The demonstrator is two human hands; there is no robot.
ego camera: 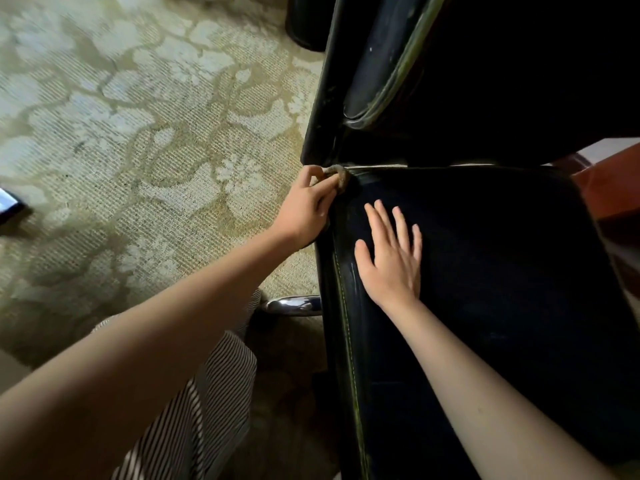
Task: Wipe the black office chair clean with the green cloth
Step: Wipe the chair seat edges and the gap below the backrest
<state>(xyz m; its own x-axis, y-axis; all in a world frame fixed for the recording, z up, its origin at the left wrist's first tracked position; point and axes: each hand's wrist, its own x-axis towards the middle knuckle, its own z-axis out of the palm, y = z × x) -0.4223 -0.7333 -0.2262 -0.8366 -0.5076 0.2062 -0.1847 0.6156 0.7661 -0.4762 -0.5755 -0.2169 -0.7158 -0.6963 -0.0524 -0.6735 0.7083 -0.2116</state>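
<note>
Left hand point(308, 206) sits at the rear left corner of the black office chair point(485, 289) seat. Its fingers are curled, pinching the bunched green cloth point(339, 176) into the crease under the backrest point(519, 81). I judge it's working grime out of that seam.

Right hand point(391, 261) lies flat near the seat's left edge, fingers straight and spread, holding nothing. It's probably steadying the chair against swivel.

No brand, label or writing I can read.

A woven olive-and-beige carpet point(138, 116) with a pale flower pattern covered the floor in soft, dim light, while reddish-brown wooden furniture point(613, 188) stood at the right edge and a dark rounded object point(304, 26) sat on the carpet farther off.
</note>
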